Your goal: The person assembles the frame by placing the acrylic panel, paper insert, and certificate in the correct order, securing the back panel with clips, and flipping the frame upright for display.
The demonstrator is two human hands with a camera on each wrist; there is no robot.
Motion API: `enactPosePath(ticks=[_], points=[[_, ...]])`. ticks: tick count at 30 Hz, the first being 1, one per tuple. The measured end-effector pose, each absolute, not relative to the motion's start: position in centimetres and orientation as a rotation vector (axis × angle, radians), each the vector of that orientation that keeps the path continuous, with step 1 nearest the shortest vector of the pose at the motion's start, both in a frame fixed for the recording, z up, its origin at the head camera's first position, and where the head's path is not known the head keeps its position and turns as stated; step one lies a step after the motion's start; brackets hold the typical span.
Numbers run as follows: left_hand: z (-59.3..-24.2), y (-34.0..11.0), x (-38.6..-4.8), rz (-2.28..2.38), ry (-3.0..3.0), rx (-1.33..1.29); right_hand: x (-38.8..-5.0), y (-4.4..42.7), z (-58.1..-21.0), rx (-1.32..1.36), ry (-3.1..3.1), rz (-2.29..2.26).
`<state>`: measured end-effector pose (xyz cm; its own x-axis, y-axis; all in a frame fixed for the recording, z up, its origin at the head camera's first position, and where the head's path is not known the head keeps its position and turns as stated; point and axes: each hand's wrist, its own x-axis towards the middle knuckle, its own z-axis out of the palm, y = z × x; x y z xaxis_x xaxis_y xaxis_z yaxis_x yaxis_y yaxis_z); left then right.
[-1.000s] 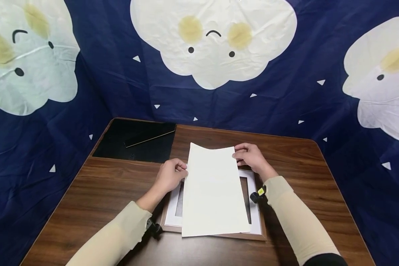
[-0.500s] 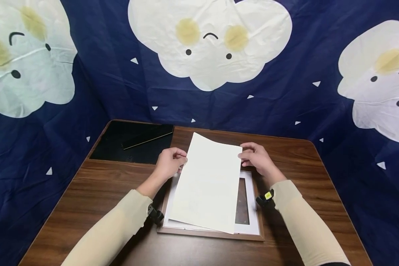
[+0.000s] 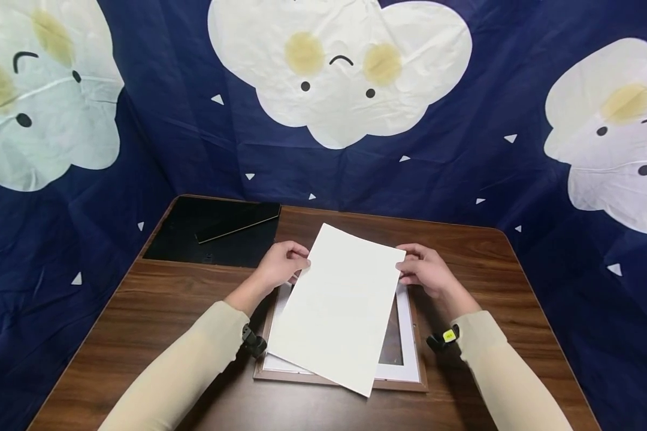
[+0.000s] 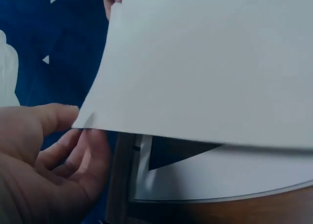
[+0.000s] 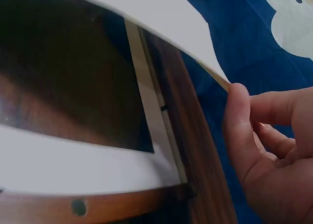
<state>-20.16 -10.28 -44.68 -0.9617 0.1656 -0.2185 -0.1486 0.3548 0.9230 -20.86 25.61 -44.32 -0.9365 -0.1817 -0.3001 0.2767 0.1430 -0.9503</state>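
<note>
White rectangular sheet [image 3: 336, 311] slants over a brown wooden picture frame [image 3: 401, 385], long axis askew to the frame's sides, near end leaning left, unheld. Left hand [image 3: 279, 264] pinches by its far-left corner; right hand [image 3: 430, 272] pinches far-right.

- the forearms are covered by long, close-fitting sleeves in plain pale cream, the left sleeve [image 3: 183, 365] and the right sleeve [image 3: 509, 371] being matched in colour
- each sleeve is ended in a soft cuff near the wrist, the left one finished with a slightly uneven edge
- the left hand [image 3: 280, 263] and the right hand [image 3: 428, 269] are left bare past the cuffs
- a small black left wrist camera [image 3: 254, 344] is worn beside the cuff
- a black right wrist camera [image 3: 437, 342] is marked by a bright yellow square [image 3: 450, 335], its dark marking too small to be read
</note>
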Motion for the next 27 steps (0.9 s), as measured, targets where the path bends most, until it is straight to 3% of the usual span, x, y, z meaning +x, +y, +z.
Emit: enactPosePath(ticks=[17, 27], points=[[-46.4, -12.9, -16.7, 1.521, 2.080, 0.073, -18.7, 28.1, -45.7, 0.163, 2.066, -1.959], [-45.8, -11.7, -14.4, 0.921, 2.670, 0.284, -18.1, 28.7, -46.6, 0.218, 2.120, -1.888]])
